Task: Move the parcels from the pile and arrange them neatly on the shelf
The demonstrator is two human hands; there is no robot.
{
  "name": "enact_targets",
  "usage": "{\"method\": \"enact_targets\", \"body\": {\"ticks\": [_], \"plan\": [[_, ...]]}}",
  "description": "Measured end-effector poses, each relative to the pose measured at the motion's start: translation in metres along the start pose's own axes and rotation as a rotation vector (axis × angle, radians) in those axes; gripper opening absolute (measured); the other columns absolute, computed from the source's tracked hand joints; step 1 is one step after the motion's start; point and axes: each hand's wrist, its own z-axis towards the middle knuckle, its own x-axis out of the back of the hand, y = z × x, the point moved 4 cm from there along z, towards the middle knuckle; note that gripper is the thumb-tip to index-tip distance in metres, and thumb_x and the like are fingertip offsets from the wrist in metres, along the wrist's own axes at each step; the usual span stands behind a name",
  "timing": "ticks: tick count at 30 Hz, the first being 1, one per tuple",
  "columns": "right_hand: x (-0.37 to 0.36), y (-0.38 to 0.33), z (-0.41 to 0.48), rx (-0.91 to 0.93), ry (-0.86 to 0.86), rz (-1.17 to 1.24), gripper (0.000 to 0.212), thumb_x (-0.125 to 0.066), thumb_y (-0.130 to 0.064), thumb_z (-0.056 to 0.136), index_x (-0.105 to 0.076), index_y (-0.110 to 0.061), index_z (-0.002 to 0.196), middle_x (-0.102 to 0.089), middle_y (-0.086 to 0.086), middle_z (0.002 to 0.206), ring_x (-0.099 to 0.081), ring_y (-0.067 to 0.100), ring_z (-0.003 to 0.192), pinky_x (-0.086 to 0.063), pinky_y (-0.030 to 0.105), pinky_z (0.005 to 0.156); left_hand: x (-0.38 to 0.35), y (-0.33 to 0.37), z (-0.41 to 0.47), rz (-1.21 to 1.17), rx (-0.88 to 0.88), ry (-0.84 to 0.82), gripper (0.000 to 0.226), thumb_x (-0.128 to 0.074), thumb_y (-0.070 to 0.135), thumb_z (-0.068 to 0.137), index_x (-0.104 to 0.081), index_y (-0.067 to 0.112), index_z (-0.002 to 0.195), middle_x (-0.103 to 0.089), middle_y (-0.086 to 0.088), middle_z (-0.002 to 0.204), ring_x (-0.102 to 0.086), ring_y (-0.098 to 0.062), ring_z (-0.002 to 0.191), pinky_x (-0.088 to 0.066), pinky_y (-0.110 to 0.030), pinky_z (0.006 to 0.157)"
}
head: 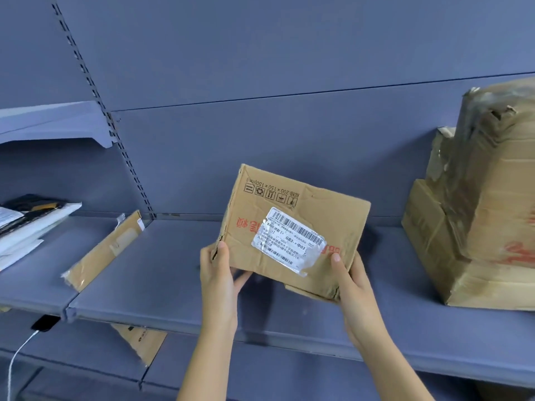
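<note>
Brown cardboard box [292,233], red printed characters, white label [288,241] with black barcode stripes. Blue-grey shelf [162,273]. Tan flat parcel [104,251]. Brown taped boxes [477,215], red markings. White cable [17,360].

both forearms stretch forward, left hand [218,273] pinching the cardboard box [289,227], thumb on top, fingers underneath; right hand [351,280] grips the opposite corner, thumb up.
</note>
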Motion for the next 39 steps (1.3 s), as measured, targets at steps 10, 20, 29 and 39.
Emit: {"method": "enact_targets", "body": {"ticks": [10, 20, 29, 39], "plan": [[0.027, -0.019, -0.036, 0.04, 0.015, -0.057, 0.033, -0.04, -0.023, 0.104, -0.053, -0.033, 0.132, -0.063, -0.016, 0.127, -0.058, 0.009, 0.121, -0.048, 0.035, 0.101, -0.007, -0.004, -0.034, 0.154, -0.125, -0.015, 0.017, -0.052, 0.039, 0.096, -0.055, 0.03, 0.082, -0.065, 0.012, 0.094, -0.061, -0.003, 0.091, -0.047, -0.027, 0.085], [0.078, -0.064, -0.137, 0.066, -0.013, -0.131, 0.032, -0.045, -0.029, 0.101, -0.055, -0.045, 0.127, -0.063, -0.023, 0.124, -0.058, -0.004, 0.114, -0.039, 0.043, 0.109, -0.01, 0.007, -0.152, 0.107, -0.155, 0.031, 0.017, -0.05, 0.037, 0.097, -0.056, 0.033, 0.082, -0.07, 0.015, 0.095, -0.065, -0.001, 0.095, -0.045, -0.024, 0.087], [0.181, -0.111, -0.291, 0.156, 0.14, -0.215, 0.028, -0.048, -0.032, 0.101, -0.058, -0.045, 0.123, -0.066, -0.022, 0.118, -0.061, -0.005, 0.107, -0.047, 0.021, 0.088, -0.043, 0.008, -0.322, 0.176, -0.219, -0.04, 0.018, -0.049, 0.044, 0.086, -0.054, 0.039, 0.07, -0.061, 0.026, 0.072, -0.057, 0.006, 0.072, -0.047, -0.026, 0.079], [0.326, -0.165, -0.427, 0.2, 0.643, -0.21, 0.028, -0.045, -0.02, 0.1, -0.062, -0.025, 0.121, -0.071, -0.007, 0.116, -0.064, 0.015, 0.11, -0.043, 0.05, 0.105, -0.16, -0.044, -0.463, 0.17, -0.064, -0.421, 0.013, -0.049, 0.038, 0.096, -0.052, 0.03, 0.086, -0.062, 0.026, 0.074, -0.056, 0.006, 0.071, -0.042, -0.018, 0.067]]}}
